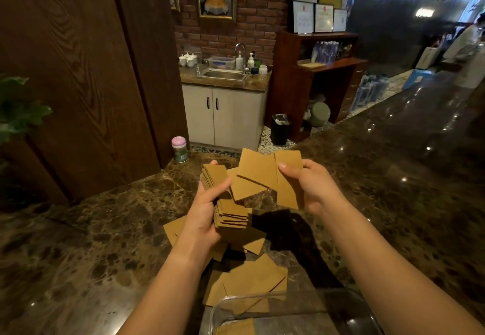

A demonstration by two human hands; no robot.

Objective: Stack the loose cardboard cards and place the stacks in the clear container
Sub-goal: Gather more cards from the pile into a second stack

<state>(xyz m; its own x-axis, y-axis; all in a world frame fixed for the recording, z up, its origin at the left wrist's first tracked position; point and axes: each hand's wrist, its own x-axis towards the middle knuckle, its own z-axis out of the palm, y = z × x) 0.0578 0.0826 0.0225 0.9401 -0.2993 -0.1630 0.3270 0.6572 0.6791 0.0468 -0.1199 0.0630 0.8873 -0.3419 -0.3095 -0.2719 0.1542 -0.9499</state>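
My left hand (206, 210) grips a thick stack of brown cardboard cards (231, 215) above the dark marble counter. My right hand (308, 185) pinches a few fanned cards (258, 174) beside that stack, their edges overlapping its top. Loose cards (258, 277) lie scattered on the counter beneath my hands. The clear container (362, 300) stands at the bottom edge, between my forearms, with a card (236, 328) visible inside and others seen through its wall.
The marble counter (105, 229) stretches left and far to the right. A small jar with a pink lid (179, 149) stands at its back edge by the wooden wall. A sink cabinet (224, 114) and black bin (279, 129) stand beyond.
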